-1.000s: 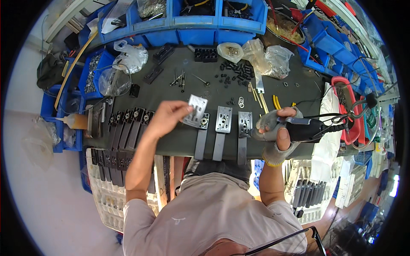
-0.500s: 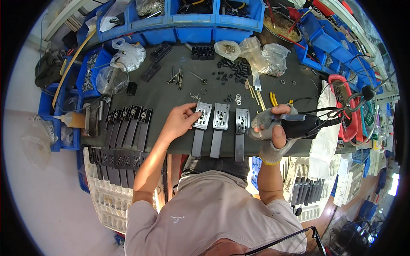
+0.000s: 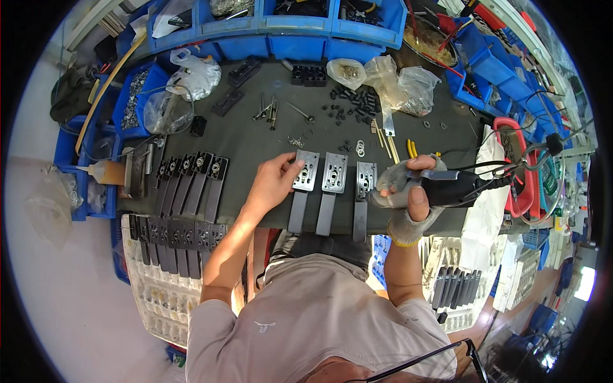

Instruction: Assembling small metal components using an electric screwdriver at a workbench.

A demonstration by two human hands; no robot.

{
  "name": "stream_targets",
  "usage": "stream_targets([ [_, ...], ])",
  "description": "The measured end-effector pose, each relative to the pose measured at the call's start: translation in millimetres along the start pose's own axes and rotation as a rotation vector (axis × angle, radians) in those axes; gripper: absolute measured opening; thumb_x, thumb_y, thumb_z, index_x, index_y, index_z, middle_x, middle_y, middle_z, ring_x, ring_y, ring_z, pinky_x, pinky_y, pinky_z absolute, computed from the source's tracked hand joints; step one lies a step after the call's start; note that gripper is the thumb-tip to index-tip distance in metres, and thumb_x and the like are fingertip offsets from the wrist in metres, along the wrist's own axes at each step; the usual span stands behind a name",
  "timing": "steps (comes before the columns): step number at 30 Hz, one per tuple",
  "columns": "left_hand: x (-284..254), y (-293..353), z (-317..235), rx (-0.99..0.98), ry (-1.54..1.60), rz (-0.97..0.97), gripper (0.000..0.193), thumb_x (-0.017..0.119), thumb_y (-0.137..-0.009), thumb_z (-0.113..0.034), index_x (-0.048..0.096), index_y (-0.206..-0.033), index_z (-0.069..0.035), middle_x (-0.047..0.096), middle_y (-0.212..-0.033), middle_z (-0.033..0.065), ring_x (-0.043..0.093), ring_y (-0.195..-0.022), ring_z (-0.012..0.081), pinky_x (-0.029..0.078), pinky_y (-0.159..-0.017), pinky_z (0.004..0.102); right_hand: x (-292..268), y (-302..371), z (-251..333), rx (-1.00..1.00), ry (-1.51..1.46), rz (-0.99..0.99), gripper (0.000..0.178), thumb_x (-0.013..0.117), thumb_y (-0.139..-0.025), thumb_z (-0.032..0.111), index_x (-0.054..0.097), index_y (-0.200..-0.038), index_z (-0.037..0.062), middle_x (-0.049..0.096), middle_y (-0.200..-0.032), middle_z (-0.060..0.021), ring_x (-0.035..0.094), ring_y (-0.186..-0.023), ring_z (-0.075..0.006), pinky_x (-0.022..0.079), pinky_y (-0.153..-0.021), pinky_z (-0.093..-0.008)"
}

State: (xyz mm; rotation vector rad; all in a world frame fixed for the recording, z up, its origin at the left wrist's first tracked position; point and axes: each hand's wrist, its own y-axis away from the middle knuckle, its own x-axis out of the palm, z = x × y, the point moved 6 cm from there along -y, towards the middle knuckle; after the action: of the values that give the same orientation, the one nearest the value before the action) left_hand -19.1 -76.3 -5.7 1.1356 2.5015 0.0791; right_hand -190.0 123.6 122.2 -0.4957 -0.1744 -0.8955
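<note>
Three dark bars topped by silver metal plates lie in a row at the table's near edge. My left hand (image 3: 274, 184) is closed at the left metal plate (image 3: 308, 171), thumb and fingers at its left side. Beside that stand the middle plate (image 3: 334, 173) and the right plate (image 3: 366, 182). In a fingerless glove, my right hand (image 3: 410, 220) grips a black corded power screwdriver (image 3: 447, 190), held sideways right of the third plate. The tool's tip is hidden by the hand.
Finished-looking dark bars (image 3: 191, 185) stand in a row to the left. Small black parts (image 3: 357, 105), screws (image 3: 273, 115) and washers (image 3: 361, 148) lie behind. Blue bins (image 3: 297, 48) line the back. A red tray (image 3: 525, 191), white cloth (image 3: 482, 191) and cables are at the right.
The view has shifted slightly. My left hand stays at the left plate and my right hand keeps the screwdriver in nearly the same place.
</note>
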Motion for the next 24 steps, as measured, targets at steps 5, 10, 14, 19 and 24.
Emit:
stream_targets([
  [5, -30, -19, 13, 0.299, -0.294, -0.365, 0.025, 0.070, -0.096, -0.014, 0.073, -0.114, 0.003, 0.067, -0.080, 0.0113, 0.064, -0.070, 0.0202, 0.052, -0.066, 0.0343, 19, -14, -10, 0.057, -0.102, 0.082, 0.053, 0.081, -0.083, 0.034, 0.056, -0.114, -0.0014, 0.061, -0.102, -0.0091, 0.062, -0.077, -0.0152, 0.050, -0.075, -0.0280],
  [10, -18, -41, 5, 0.416, -0.550, -0.449, 0.024, 0.071, -0.090, -0.009, 0.075, -0.112, 0.000, 0.068, -0.093, 0.0125, 0.064, -0.094, 0.0323, 0.052, -0.082, 0.0407, 37, -28, -20, -0.009, -0.023, 0.058, 0.051, 0.080, -0.080, 0.032, 0.060, -0.116, 0.0016, 0.060, -0.111, -0.0067, 0.054, -0.104, -0.0157, 0.042, -0.094, -0.0339],
  [14, -21, -55, 11, 0.375, -0.455, -0.287, 0.028, 0.070, -0.089, -0.006, 0.074, -0.117, -0.002, 0.067, -0.096, 0.0145, 0.065, -0.093, 0.0356, 0.052, -0.084, 0.0441, 46, -28, -26, 0.004, -0.031, 0.069, 0.049, 0.078, -0.081, 0.032, 0.060, -0.115, 0.0029, 0.061, -0.112, -0.0076, 0.053, -0.102, -0.0157, 0.042, -0.094, -0.0338],
  [19, -25, -55, 4, 0.422, -0.420, -0.222, 0.019, 0.068, -0.091, -0.008, 0.071, -0.109, 0.001, 0.067, -0.095, 0.0160, 0.065, -0.093, 0.0376, 0.053, -0.083, 0.0438, 63, -29, -37, 0.152, -0.276, 0.141, 0.043, 0.078, -0.084, 0.019, 0.057, -0.116, -0.0011, 0.061, -0.112, -0.0116, 0.064, -0.076, -0.0183, 0.053, -0.071, -0.0331],
  [24, -26, -45, -2, 0.486, -0.430, -0.244, 0.014, 0.065, -0.095, -0.009, 0.065, -0.101, 0.004, 0.067, -0.091, 0.0175, 0.065, -0.086, 0.0379, 0.053, -0.079, 0.0431, 84, -30, -30, 0.104, -0.315, 0.058, 0.043, 0.077, -0.086, 0.017, 0.054, -0.117, -0.0020, 0.062, -0.105, -0.0135, 0.065, -0.069, -0.0192, 0.055, -0.063, -0.0331],
])
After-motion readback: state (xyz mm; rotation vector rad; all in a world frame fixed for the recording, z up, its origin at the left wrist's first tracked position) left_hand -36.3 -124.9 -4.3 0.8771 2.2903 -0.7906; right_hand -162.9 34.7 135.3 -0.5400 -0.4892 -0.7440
